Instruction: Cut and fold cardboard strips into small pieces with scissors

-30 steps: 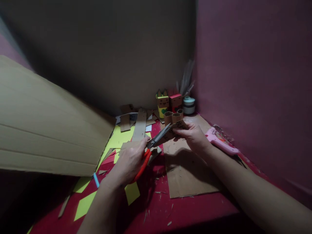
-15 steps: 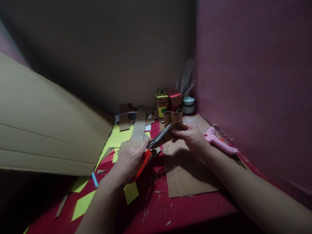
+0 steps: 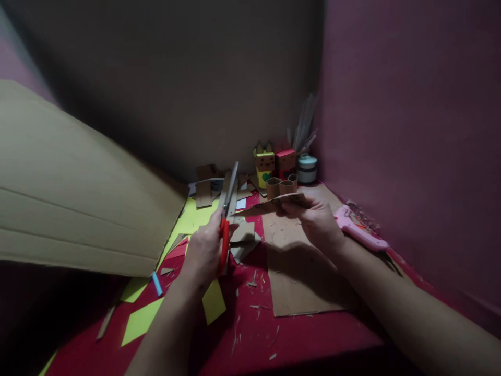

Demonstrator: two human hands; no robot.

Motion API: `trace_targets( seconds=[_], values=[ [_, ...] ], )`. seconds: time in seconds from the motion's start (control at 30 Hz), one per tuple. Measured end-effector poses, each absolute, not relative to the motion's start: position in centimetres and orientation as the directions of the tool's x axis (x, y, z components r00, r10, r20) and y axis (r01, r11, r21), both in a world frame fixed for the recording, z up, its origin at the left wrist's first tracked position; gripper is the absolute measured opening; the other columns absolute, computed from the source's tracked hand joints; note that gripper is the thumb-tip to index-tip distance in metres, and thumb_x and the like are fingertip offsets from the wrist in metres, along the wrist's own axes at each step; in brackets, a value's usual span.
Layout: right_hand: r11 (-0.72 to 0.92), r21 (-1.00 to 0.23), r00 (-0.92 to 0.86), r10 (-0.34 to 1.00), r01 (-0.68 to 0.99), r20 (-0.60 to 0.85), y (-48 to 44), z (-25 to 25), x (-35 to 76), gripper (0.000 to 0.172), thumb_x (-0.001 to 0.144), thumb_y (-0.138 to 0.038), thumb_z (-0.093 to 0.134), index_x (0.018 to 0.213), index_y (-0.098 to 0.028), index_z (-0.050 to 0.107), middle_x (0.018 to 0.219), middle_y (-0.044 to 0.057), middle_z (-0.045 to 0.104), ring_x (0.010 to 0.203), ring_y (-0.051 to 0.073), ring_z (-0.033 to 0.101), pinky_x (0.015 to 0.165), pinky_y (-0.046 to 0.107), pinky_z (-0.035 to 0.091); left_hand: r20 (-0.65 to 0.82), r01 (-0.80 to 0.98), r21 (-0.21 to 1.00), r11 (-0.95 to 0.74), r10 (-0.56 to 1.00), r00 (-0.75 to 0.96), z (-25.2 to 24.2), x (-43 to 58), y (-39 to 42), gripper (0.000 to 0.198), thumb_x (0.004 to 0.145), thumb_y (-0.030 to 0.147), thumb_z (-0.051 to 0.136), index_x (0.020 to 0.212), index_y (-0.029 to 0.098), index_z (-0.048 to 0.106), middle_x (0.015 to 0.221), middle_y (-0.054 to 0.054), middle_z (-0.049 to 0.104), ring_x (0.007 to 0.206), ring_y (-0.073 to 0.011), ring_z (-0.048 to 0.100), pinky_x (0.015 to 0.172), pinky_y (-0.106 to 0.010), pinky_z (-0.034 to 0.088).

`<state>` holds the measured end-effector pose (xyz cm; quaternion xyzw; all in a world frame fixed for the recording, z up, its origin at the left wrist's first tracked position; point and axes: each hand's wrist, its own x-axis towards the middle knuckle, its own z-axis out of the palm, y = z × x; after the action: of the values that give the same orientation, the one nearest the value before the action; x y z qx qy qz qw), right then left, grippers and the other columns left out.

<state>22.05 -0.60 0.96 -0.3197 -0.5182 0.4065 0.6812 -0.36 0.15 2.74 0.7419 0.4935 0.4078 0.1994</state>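
Observation:
My left hand (image 3: 205, 245) is closed round the red handles of a pair of scissors (image 3: 224, 230), whose blades point up and away and look closed. In my right hand (image 3: 319, 219) a flat strip of cardboard (image 3: 270, 204) is pinched at its right end. Dark marks show on the strip, and its left end reaches close to the scissors. Just behind it stand several short cardboard tubes (image 3: 273, 187). A flat cardboard sheet (image 3: 301, 282) lies below my right hand.
Behind the tubes stand a yellow box figure (image 3: 265, 167), a red box figure (image 3: 285, 162) and a pale blue jar (image 3: 307, 168). A pink glue gun (image 3: 360, 232) lies right. A large cardboard panel (image 3: 86, 198) rises left. Yellow paper (image 3: 141, 321) and scraps litter the red table (image 3: 250, 344).
The scissors have come away from the cardboard, swinging from pointing right to pointing up, and their blades have closed. The cardboard strip has turned flatter, its left end pointing toward the scissors.

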Motion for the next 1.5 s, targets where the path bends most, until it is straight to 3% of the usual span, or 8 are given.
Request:
trace_targets(
  seconds=[0.13, 0.23, 0.37, 0.63, 0.83, 0.97, 1.17, 1.5],
  values=[
    [0.777, -0.606, -0.002, 0.615, 0.17, 0.789, -2.9, 1.8, 20.8, 0.034, 0.08, -0.009, 0.058, 0.103, -0.031, 0.071, 0.111, 0.004, 0.067, 0.107, 0.023, 0.058, 0.096, 0.045, 0.044, 0.056, 0.117, 0.991, -0.061, 0.997, 0.047, 2.7, 0.9, 0.0, 0.046, 0.073, 0.049, 0.064, 0.105, 0.019, 0.05, 0.065, -0.002, 0.064, 0.041, -0.0153, 0.057, 0.034, -0.023, 0.038],
    [0.876, -0.401, -0.232, 0.462, 0.267, 0.856, -3.9, 1.2, 19.6, 0.047, 0.08, -0.005, 0.052, 0.119, -0.029, 0.063, 0.12, 0.007, 0.063, 0.116, 0.026, 0.052, 0.098, 0.05, 0.042, -0.042, -0.137, 0.988, 0.07, 0.98, 0.196, 2.6, 1.5, -0.1, 0.039, 0.07, 0.053, 0.064, 0.08, 0.017, 0.053, 0.05, 0.001, 0.057, 0.029, -0.0116, 0.048, 0.03, -0.023, 0.036],
    [0.91, -0.327, -0.392, 0.406, 0.254, 0.825, -3.9, 0.0, 18.7, 0.056, 0.078, 0.0, 0.049, 0.127, -0.025, 0.056, 0.126, 0.01, 0.059, 0.122, 0.026, 0.049, 0.098, 0.049, 0.044, 0.002, -0.251, 0.966, 0.053, 0.977, 0.214, 2.1, 1.2, 0.0, 0.03, 0.069, 0.033, 0.069, 0.091, 0.02, 0.053, 0.046, 0.006, 0.055, 0.03, -0.0111, 0.049, 0.033, -0.022, 0.039],
    [0.82, -0.51, -0.437, 0.571, 0.259, 0.695, -4.3, 0.9, 19.1, 0.074, 0.066, 0.003, 0.046, 0.134, -0.027, 0.044, 0.15, 0.004, 0.03, 0.139, 0.026, 0.022, 0.113, 0.051, 0.019, 0.152, -0.198, 0.971, -0.137, 0.986, 0.062, 2.9, 0.6, -0.4, 0.038, 0.07, 0.024, 0.069, 0.102, 0.016, 0.05, 0.046, 0.007, 0.054, 0.034, -0.0106, 0.048, 0.033, -0.02, 0.04],
    [0.254, -0.955, -0.157, 0.948, -0.152, 0.277, -3.6, 0.4, 18.9, 0.041, 0.078, -0.02, 0.061, 0.118, -0.023, 0.054, 0.117, 0.009, 0.061, 0.106, 0.026, 0.059, 0.085, 0.044, 0.05, 0.183, -0.171, 0.972, -0.161, 0.976, 0.116, 2.9, 1.2, -0.7, 0.043, 0.067, 0.023, 0.071, 0.105, 0.016, 0.05, 0.049, 0.008, 0.054, 0.036, -0.0094, 0.049, 0.034, -0.019, 0.041],
    [-0.072, -0.951, -0.268, 0.963, -0.301, 0.012, -3.8, 0.6, 18.4, 0.028, 0.074, -0.025, 0.068, 0.101, -0.017, 0.065, 0.092, 0.008, 0.07, 0.085, 0.024, 0.066, 0.075, 0.039, 0.052, 0.15, -0.116, 0.986, -0.122, 0.949, 0.278, 2.5, 1.8, -1.3, 0.044, 0.072, 0.03, 0.069, 0.11, 0.019, 0.049, 0.052, 0.007, 0.056, 0.037, -0.0092, 0.051, 0.038, -0.02, 0.042],
    [0.016, -0.869, 0.029, 1.0, -0.495, 0.002, -3.6, 1.0, 18.3, 0.019, 0.066, -0.019, 0.072, 0.084, -0.018, 0.068, 0.081, 0.003, 0.071, 0.07, 0.02, 0.067, 0.072, 0.036, 0.053, 0.079, -0.033, 0.997, -0.072, 0.943, 0.323, 2.3, 2.5, -1.6, 0.05, 0.065, 0.027, 0.077, 0.106, 0.018, 0.05, 0.064, 0.007, 0.056, 0.039, -0.0054, 0.048, 0.036, -0.017, 0.038],
    [-0.086, -0.757, -0.099, 0.995, -0.647, -0.028, -3.3, 0.3, 17.7, 0.018, 0.061, -0.007, 0.069, 0.077, -0.016, 0.07, 0.077, 0.005, 0.071, 0.061, 0.018, 0.063, 0.06, 0.032, 0.053, 0.066, -0.107, 0.994, -0.024, 0.913, 0.403, 1.2, 3.0, -1.4, 0.052, 0.061, 0.014, 0.077, 0.107, 0.018, 0.053, 0.064, 0.008, 0.051, 0.052, -0.0061, 0.049, 0.049, -0.017, 0.041]
  ],
)
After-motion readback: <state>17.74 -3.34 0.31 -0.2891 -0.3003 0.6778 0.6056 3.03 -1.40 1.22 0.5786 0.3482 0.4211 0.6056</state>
